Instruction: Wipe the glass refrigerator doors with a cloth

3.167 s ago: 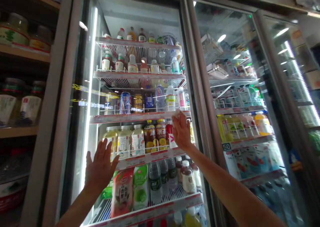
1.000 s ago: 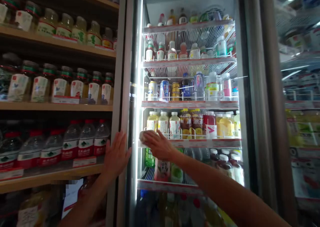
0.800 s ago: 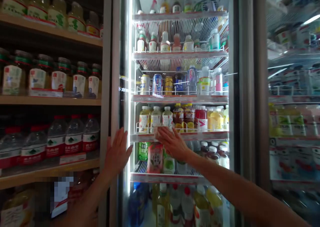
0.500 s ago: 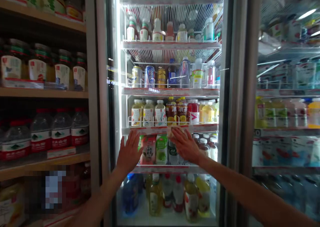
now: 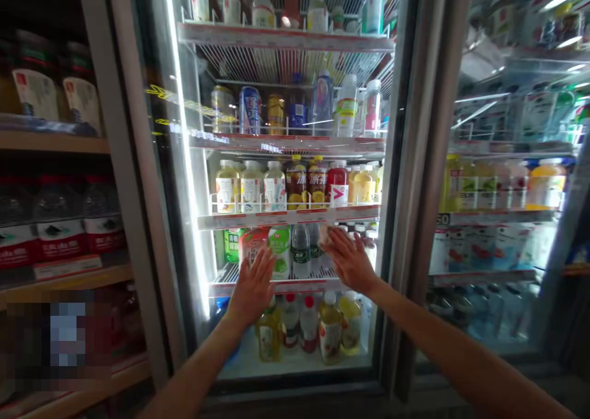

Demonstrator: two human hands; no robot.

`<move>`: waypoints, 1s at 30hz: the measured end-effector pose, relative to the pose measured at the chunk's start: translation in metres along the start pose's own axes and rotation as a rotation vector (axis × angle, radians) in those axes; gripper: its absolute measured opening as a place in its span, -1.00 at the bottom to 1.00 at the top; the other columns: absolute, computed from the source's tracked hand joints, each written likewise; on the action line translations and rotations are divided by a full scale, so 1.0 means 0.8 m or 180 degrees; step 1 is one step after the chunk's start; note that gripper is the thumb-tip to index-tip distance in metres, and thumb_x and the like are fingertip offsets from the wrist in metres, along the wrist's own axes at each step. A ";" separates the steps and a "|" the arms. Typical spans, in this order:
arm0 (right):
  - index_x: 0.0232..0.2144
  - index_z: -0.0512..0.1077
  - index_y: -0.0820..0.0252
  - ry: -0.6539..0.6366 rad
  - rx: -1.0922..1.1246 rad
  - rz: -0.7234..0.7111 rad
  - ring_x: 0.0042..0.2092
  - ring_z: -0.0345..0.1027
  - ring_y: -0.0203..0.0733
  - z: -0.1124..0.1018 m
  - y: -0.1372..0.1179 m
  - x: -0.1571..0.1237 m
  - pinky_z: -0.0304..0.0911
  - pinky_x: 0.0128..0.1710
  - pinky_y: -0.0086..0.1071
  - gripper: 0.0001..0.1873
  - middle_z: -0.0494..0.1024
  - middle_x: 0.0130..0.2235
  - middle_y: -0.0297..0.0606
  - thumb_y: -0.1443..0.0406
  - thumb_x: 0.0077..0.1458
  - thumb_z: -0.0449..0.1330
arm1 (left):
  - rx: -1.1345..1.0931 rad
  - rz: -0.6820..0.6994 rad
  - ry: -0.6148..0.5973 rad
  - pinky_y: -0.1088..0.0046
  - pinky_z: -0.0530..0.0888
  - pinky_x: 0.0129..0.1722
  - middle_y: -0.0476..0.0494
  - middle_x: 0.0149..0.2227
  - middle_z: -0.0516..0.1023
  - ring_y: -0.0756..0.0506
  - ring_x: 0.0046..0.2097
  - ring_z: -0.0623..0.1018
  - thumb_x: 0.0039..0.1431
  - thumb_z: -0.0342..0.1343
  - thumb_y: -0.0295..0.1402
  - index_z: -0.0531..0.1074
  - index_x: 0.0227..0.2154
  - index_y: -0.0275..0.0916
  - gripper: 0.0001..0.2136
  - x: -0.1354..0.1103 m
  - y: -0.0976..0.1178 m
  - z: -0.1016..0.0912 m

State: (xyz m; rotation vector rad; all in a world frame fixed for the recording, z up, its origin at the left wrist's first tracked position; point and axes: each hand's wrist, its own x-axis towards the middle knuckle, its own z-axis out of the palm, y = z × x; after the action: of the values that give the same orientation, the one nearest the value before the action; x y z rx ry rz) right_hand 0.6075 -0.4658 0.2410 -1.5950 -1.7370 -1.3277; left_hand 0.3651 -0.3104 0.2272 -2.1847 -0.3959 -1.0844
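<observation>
In front of me stands a lit drinks fridge with a glass door [image 5: 295,59]. My right hand [image 5: 350,260] presses a small pale cloth [image 5: 324,234] flat against the glass, in front of the lower shelf of bottles. The cloth is mostly covered by the fingers. To its left and a little lower, my left hand [image 5: 252,287] is open, palm toward the door with its fingers stretched upward. It holds nothing; whether it touches the glass is hard to tell. Behind the hands, green-labelled water bottles [image 5: 301,253] and a pink-red drink pack [image 5: 253,247] show through.
A metal door frame [image 5: 417,179] runs down the right side, and another fridge [image 5: 502,219] with drinks stands beyond it. On the left, wooden shelves [image 5: 59,141] carry jars and red-labelled water bottles [image 5: 59,231]. Inside the fridge, several shelves hold bottles and cans.
The view has shifted and tilted, with the fridge now further left and higher. My right hand with the cloth has slid right along the glass. My left hand remains open.
</observation>
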 end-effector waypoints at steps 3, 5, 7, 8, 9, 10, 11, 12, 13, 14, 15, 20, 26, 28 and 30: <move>0.13 0.25 0.13 0.0035 -0.0080 0.0095 0.30 -0.14 -0.04 -0.002 0.013 -0.021 -0.31 0.25 0.01 -0.48 0.15 0.24 -0.11 0.37 0.08 0.02 | -0.0071 0.0051 0.0032 0.08 -0.12 0.27 -0.28 0.22 0.16 -0.17 0.29 0.04 0.16 -0.09 -0.31 0.05 0.21 -0.31 -0.46 0.000 0.022 0.013; 0.10 0.28 0.11 -0.0157 -0.0042 -0.0325 0.27 -0.06 -0.12 -0.005 0.020 -0.037 -0.32 0.27 -0.05 -0.48 0.24 0.20 -0.16 0.40 0.06 0.02 | -0.0117 0.0099 0.0049 0.09 -0.13 0.27 -0.27 0.22 0.17 -0.16 0.29 0.04 0.15 -0.09 -0.32 0.05 0.21 -0.30 -0.46 0.001 0.034 0.020; 0.09 0.29 0.08 -0.0268 -0.0051 -0.0445 0.26 -0.04 -0.16 -0.008 0.030 -0.047 -0.32 0.27 -0.08 -0.49 0.26 0.19 -0.20 0.40 0.05 0.02 | -0.0150 0.0136 0.0024 0.11 -0.15 0.28 -0.25 0.22 0.17 -0.15 0.30 0.01 0.15 -0.09 -0.32 0.08 0.20 -0.29 -0.47 0.004 0.043 0.026; 0.09 0.29 0.07 -0.0219 -0.0106 -0.0268 0.27 -0.05 -0.14 -0.011 0.035 -0.050 -0.32 0.27 -0.06 -0.50 0.24 0.20 -0.20 0.39 0.06 0.02 | -0.0161 0.0136 0.0008 0.11 -0.16 0.28 -0.24 0.22 0.16 -0.15 0.31 -0.02 0.14 -0.08 -0.31 0.10 0.19 -0.29 -0.48 0.006 0.046 0.028; 0.09 0.29 0.08 -0.0116 -0.0189 0.0013 0.28 -0.09 -0.11 -0.013 0.040 -0.053 -0.31 0.26 -0.04 -0.51 0.20 0.22 -0.17 0.37 0.08 0.02 | -0.0168 0.0127 -0.0007 0.12 -0.17 0.28 -0.24 0.23 0.16 -0.16 0.31 -0.04 0.14 -0.07 -0.30 0.13 0.18 -0.30 -0.48 0.007 0.049 0.029; 0.09 0.29 0.10 -0.0006 -0.0279 0.0303 0.29 -0.12 -0.07 -0.015 0.044 -0.057 -0.29 0.25 -0.01 -0.52 0.16 0.24 -0.14 0.35 0.09 0.01 | -0.0169 0.0113 -0.0021 0.12 -0.18 0.28 -0.23 0.23 0.16 -0.16 0.32 -0.07 0.14 -0.06 -0.29 0.14 0.17 -0.30 -0.48 0.009 0.051 0.030; 0.09 0.29 0.12 0.0072 -0.0355 0.0522 0.30 -0.15 -0.04 -0.017 0.047 -0.062 -0.27 0.25 0.00 -0.52 0.12 0.25 -0.11 0.35 0.09 0.01 | -0.0167 0.0111 -0.0024 0.13 -0.19 0.28 -0.23 0.23 0.16 -0.16 0.32 -0.09 0.14 -0.06 -0.29 0.15 0.16 -0.30 -0.49 0.010 0.052 0.030; 0.09 0.29 0.13 0.0091 -0.0399 0.0625 0.30 -0.16 -0.04 -0.017 0.048 -0.069 -0.25 0.24 -0.01 -0.52 0.11 0.26 -0.10 0.36 0.09 0.00 | -0.0167 0.0126 -0.0013 0.13 -0.21 0.28 -0.23 0.23 0.16 -0.15 0.32 -0.10 0.14 -0.06 -0.29 0.16 0.16 -0.30 -0.49 0.011 0.054 0.030; 0.09 0.30 0.14 0.0042 -0.0403 0.0602 0.30 -0.15 -0.06 -0.017 0.048 -0.076 -0.24 0.25 -0.03 -0.52 0.12 0.25 -0.11 0.37 0.09 -0.01 | -0.0171 0.0155 0.0007 0.14 -0.22 0.28 -0.23 0.22 0.17 -0.14 0.32 -0.10 0.15 -0.07 -0.29 0.16 0.16 -0.30 -0.50 0.012 0.055 0.030; 0.08 0.31 0.12 -0.0063 -0.0371 0.0493 0.30 -0.14 -0.08 -0.016 0.046 -0.084 -0.23 0.25 -0.06 -0.52 0.15 0.24 -0.13 0.38 0.08 -0.01 | -0.0178 0.0185 0.0032 0.14 -0.22 0.28 -0.24 0.22 0.18 -0.13 0.32 -0.10 0.15 -0.08 -0.30 0.16 0.16 -0.30 -0.51 0.013 0.056 0.029; 0.07 0.31 0.10 -0.0171 -0.0322 0.0381 0.29 -0.12 -0.11 -0.015 0.044 -0.091 -0.23 0.25 -0.08 -0.52 0.18 0.23 -0.15 0.39 0.08 -0.02 | -0.0188 0.0209 0.0070 0.14 -0.22 0.28 -0.24 0.21 0.19 -0.12 0.32 -0.10 0.16 -0.09 -0.31 0.17 0.15 -0.31 -0.51 0.014 0.056 0.029; 0.09 0.29 0.17 0.0017 -0.0380 0.0882 0.30 -0.16 -0.04 -0.009 0.040 -0.093 -0.21 0.23 0.00 -0.53 0.10 0.25 -0.05 0.34 0.10 0.00 | -0.0209 0.0163 0.0071 0.14 -0.22 0.28 -0.24 0.22 0.16 -0.13 0.32 -0.10 0.16 -0.10 -0.34 0.18 0.15 -0.34 -0.52 0.016 0.055 0.026; 0.14 0.23 0.14 -0.0313 -0.0056 0.0081 0.30 -0.14 -0.09 0.003 0.020 -0.077 -0.22 0.26 -0.04 -0.47 0.18 0.23 -0.13 0.35 0.08 0.01 | -0.0190 0.0067 -0.0031 0.10 -0.17 0.28 -0.25 0.23 0.15 -0.15 0.31 -0.03 0.15 -0.07 -0.34 0.05 0.21 -0.29 -0.45 0.005 0.038 0.019; 0.15 0.21 0.15 -0.0148 -0.0033 0.0169 0.30 -0.16 -0.07 0.009 0.011 -0.063 -0.25 0.26 -0.01 -0.46 0.14 0.24 -0.12 0.34 0.09 0.01 | -0.0150 0.0001 -0.0034 0.09 -0.16 0.27 -0.27 0.22 0.15 -0.16 0.31 -0.03 0.15 -0.07 -0.34 0.04 0.21 -0.30 -0.45 -0.001 0.028 0.014; 0.16 0.20 0.19 -0.0022 -0.0018 0.0300 0.30 -0.18 -0.02 0.017 -0.001 -0.048 -0.27 0.25 0.04 -0.45 0.09 0.26 -0.08 0.35 0.08 0.01 | -0.0097 -0.0074 -0.0089 0.08 -0.16 0.27 -0.28 0.22 0.16 -0.16 0.31 -0.03 0.15 -0.07 -0.34 0.07 0.20 -0.31 -0.47 -0.008 0.019 0.009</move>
State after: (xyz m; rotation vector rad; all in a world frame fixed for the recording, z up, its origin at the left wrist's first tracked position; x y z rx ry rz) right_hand 0.6201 -0.4741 0.2034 -1.6649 -1.6422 -1.2848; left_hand 0.3735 -0.3166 0.2125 -2.2293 -0.4205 -1.0799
